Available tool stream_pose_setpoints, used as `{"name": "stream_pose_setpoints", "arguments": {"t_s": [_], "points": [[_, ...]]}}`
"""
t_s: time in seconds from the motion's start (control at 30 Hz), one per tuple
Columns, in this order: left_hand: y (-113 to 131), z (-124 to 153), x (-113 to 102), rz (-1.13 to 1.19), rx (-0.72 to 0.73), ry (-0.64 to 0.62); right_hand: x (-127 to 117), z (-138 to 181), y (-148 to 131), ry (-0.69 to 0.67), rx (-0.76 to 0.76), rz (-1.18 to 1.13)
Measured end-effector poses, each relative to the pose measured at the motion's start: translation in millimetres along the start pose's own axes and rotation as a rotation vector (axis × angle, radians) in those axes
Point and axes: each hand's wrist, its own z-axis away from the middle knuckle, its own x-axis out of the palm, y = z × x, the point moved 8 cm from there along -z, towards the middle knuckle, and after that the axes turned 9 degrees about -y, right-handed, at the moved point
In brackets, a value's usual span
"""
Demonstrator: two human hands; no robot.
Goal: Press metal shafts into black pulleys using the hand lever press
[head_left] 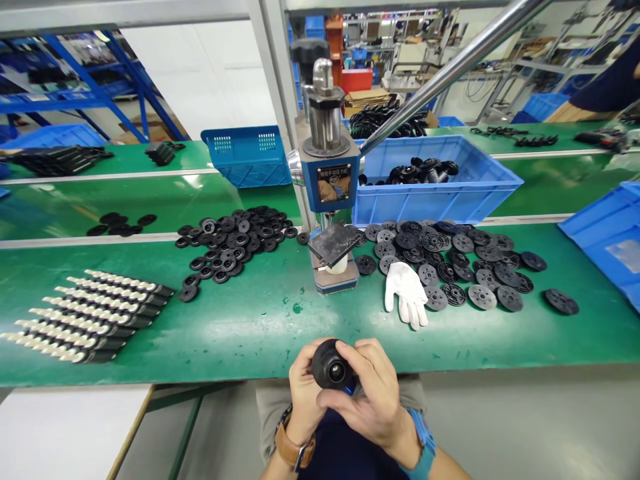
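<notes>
**Q:** What is shown at the centre of the figure?

**A:** A black round part (pixel 334 365) is held just off the near edge of the bench (pixel 250 327), in front of the body. It is gripped from both sides. The left hand (pixel 303 390) is curled round its left flank. The right hand (pixel 376 397) is closed over its right and lower side, with the thumb laid across. A bright hollow is seen in the part's face. Whether a second piece is being fitted into it cannot be told.

**Q:** How far may the work be judged to have gone?

**A:** Only one part is in hand, and it is well apart from the hand press (pixel 330 173), which stands beyond it at mid-bench. Under the press head a ribbed plate (pixel 334 244) is seen lying tilted over a white piece (pixel 338 265). The lever (pixel 450 67) is raised and untouched. To the left, a heap of small rings (pixel 235 243) and ranked rods (pixel 95 313) are laid out. To the right, flat discs (pixel 450 260) are spread, with a white glove (pixel 407 293) lying at their near edge. A blue bin (pixel 435 193) behind them holds a modest number of black parts. If those are finished pieces, which cannot be confirmed, little is judged done, and much loose stock is left on the bench.
</notes>
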Motion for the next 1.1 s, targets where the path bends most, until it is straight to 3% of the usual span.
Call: {"name": "stream_pose_setpoints", "arguments": {"t_s": [0.17, 0.4, 0.57, 0.73, 0.93, 1.1], "points": [[-1, 2, -1, -0.014, -0.033, -0.012, 0, 0, 1, -0.009, 0.019, -0.007], [2, -1, 2, -0.015, 0.029, -0.050, 0, 1, 2, -0.021, 0.028, -0.049], [-1, -2, 1, -0.130, 0.011, -0.064, -4, 2, 17, -0.052, 0.109, -0.122], [6, -5, 7, -0.415, -0.018, -0.238, -17, -2, 48, -0.085, 0.282, -0.292], [28, 2, 26, -0.666, 0.168, -0.460, 6, -7, 57, -0.275, 0.340, -0.634], [39, 12, 39, -0.830, 0.301, -0.518, 17, -1, 59, -0.169, 0.402, -0.715]]}}
